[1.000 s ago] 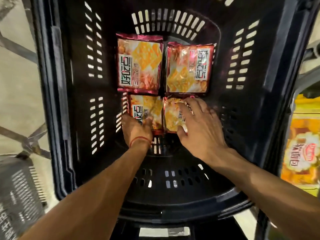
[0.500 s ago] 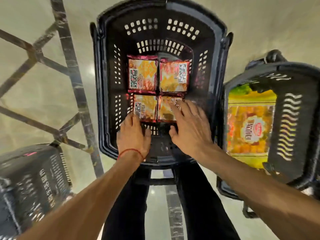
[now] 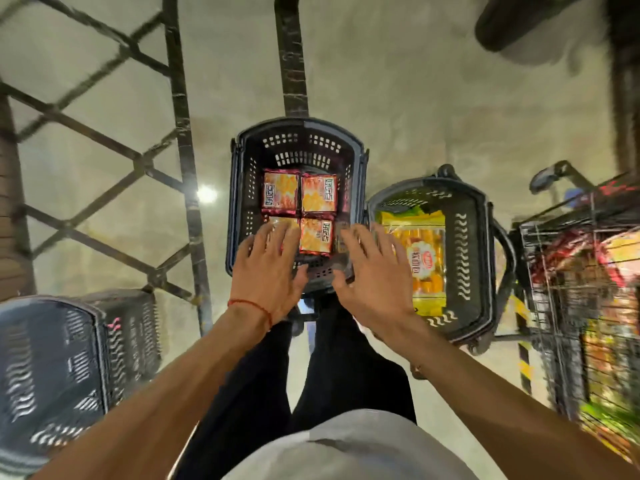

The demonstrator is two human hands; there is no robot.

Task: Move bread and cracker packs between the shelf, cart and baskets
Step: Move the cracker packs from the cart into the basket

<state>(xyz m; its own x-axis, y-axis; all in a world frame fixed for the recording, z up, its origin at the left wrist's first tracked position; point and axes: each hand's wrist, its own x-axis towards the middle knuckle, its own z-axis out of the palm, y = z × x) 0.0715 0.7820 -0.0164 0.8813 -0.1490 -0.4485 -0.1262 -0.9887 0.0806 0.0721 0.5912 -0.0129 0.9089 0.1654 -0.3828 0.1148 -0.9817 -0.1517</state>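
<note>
**Q:** What lies at the centre of the view?

**A:** Seen from above, a dark slotted plastic shopping basket (image 3: 242, 209) stands on a pale glossy floor. Four square orange-and-red foil cracker packs (image 3: 318, 195) lie flat on its bottom in a two-by-two block, their edges touching.

**Q:** Where are the person's hands?

**A:** Both reach forward over the basket's near end. The left hand (image 3: 272, 271), with a thin red thread bracelet (image 3: 254, 306) at the wrist, has its fingers straight and spread. It holds nothing. Its fingertips cover part of the near-left pack (image 3: 289, 221); whether they touch it cannot be told. The right hand (image 3: 372, 271) is also splayed wide and empty, and sits over the basket's near right corner.

**Q:** What surrounds that basket?

**A:** Just to its right is a second dark basket with wavy slots (image 3: 465, 258). Inside it lies a long yellow clear-wrapped snack pack (image 3: 427, 268). Further right is a wire cart (image 3: 561, 278) filled with blurred, colourful packets. At the lower left is a third dark basket (image 3: 52, 368), also blurred. The person's black trousers (image 3: 332, 375) show between the forearms.
</note>
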